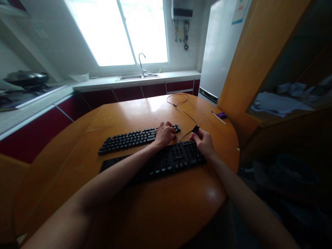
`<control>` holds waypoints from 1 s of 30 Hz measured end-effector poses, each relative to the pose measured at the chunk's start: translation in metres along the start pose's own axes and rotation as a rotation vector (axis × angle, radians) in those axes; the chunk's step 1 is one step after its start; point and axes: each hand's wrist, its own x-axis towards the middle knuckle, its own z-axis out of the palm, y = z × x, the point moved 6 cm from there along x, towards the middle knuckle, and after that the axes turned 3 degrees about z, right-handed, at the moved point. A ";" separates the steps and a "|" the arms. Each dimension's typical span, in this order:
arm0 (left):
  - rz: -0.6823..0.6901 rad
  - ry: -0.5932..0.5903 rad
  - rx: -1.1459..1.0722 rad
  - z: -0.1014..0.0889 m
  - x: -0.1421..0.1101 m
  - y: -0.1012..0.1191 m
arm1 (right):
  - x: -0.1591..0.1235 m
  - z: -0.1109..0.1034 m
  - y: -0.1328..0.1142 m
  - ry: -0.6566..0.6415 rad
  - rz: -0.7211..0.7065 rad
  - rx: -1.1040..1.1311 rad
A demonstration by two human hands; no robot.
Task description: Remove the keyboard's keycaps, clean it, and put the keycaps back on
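In the head view, a bright window (145,31) stood above a pale counter (101,82) with a sink (130,77), and a refrigerator (220,45) rose at the right. A pan (26,78) sat at the far left. On the rounded wooden table (72,148), a block of dark keys (127,139) lay in rows just beyond a black keyboard (164,156), near the table's middle. The left hand (165,133) was on the right part of that block, its fingers bent and partly closed; whether it gripped a key could not be told. The right hand (203,140) pinched a small black piece (195,129) between thumb and fingers, above the keyboard's far right corner. A thin cable (187,114) looped behind, and a slim stick (218,118) lay beside a purple item (222,115) near the right edge.
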 end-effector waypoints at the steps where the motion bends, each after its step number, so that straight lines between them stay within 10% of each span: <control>1: -0.007 -0.001 -0.003 -0.001 0.000 0.000 | 0.000 0.000 0.000 -0.002 0.001 -0.001; 16: -0.040 0.020 -0.090 -0.017 -0.002 0.003 | -0.006 -0.020 -0.001 0.002 0.022 0.009; 22: 0.076 -0.182 -0.284 -0.016 -0.030 0.051 | -0.036 -0.033 0.000 -0.286 0.025 -0.121; 30: 0.131 -0.143 -0.493 -0.002 -0.062 0.092 | -0.044 -0.033 -0.013 -0.471 -0.175 -0.303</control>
